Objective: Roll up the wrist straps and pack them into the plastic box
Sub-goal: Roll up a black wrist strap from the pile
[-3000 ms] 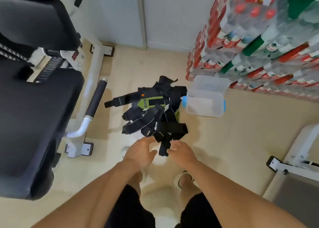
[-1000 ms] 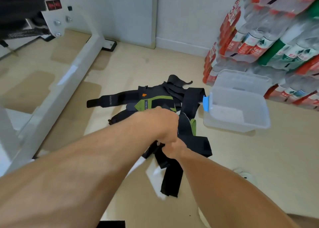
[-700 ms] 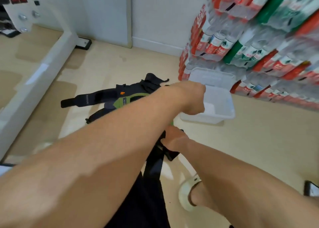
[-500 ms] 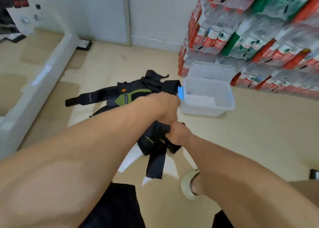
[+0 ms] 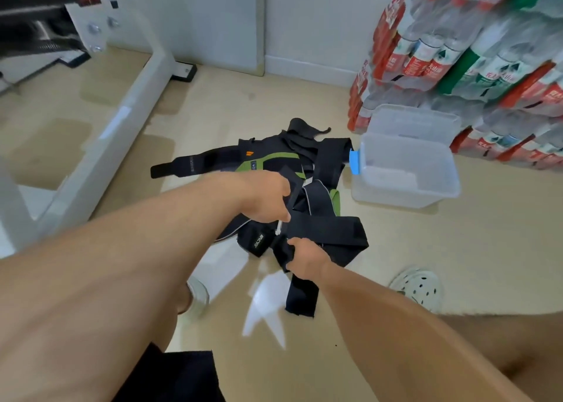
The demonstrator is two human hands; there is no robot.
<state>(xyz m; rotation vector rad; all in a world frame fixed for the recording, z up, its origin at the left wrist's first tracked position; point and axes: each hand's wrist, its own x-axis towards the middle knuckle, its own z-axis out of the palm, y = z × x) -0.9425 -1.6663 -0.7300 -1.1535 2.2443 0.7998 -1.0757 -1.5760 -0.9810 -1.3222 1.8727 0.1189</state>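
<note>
A heap of black wrist straps (image 5: 274, 161), some with green trim, lies on the beige floor. My right hand (image 5: 306, 257) grips one black strap (image 5: 300, 292) whose free end hangs down toward the floor. My left hand (image 5: 268, 197) reaches over the heap and pinches black strap material just above my right hand. The clear plastic box (image 5: 405, 170) with a blue latch stands open to the right of the heap, its lid tilted back behind it.
Shrink-wrapped packs of water bottles (image 5: 475, 54) are stacked behind the box on the right. A white gym-machine frame (image 5: 122, 121) runs along the floor at left. My white perforated shoe (image 5: 419, 287) is at right, my other foot at left.
The heap and box have slid a little to the right in view. My left hand has shifted slightly; both hands still hold the black strap, whose end hangs lower.
</note>
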